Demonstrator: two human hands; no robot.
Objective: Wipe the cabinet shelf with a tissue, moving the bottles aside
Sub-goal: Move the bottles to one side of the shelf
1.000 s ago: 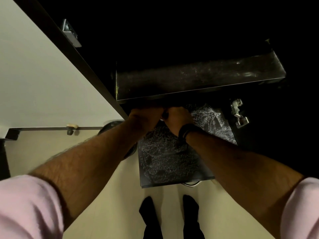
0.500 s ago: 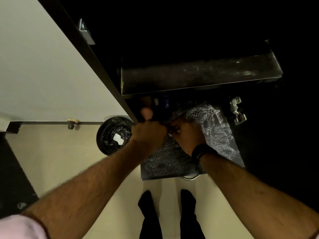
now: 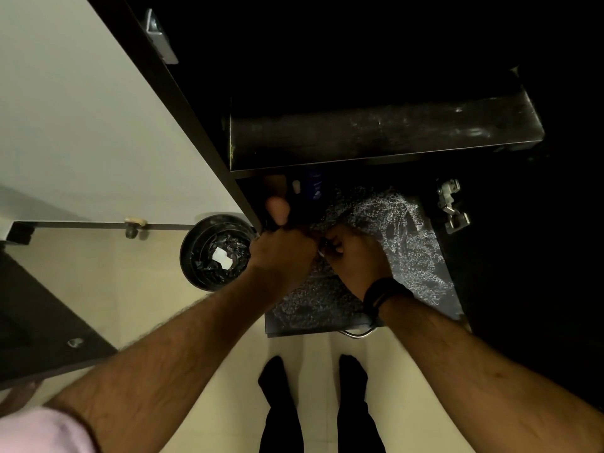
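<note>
1. The dark cabinet (image 3: 359, 44) fills the upper half of the view; its interior is mostly black and hard to read.
2. An upper shelf (image 3: 385, 135) runs across it, dusty with pale smears toward its right end.
3. The lower shelf (image 3: 408, 243) sits beneath, its surface covered in a whitish, speckled film; its front edge lies just above the person's dark-clad feet (image 3: 313, 403).
4. Both forearms reach forward from the bottom corners and converge over the left part of the lower shelf, near its left edge.
5. The left hand (image 3: 282, 250) is curled into a fist with the thumb sticking up; it appears to grip something dark, but what it is cannot be told.
6. The right hand (image 3: 354, 253), with a black band at the wrist, is curled with fingers bent, touching the left hand; whether it holds a tissue cannot be told.
7. A round bin (image 3: 215, 253) with a black liner stands on the floor left of the cabinet.
8. A blue bottle (image 3: 314, 184) stands at the back left of the lower shelf, just beyond the hands, its top cut off by the upper shelf.
</note>
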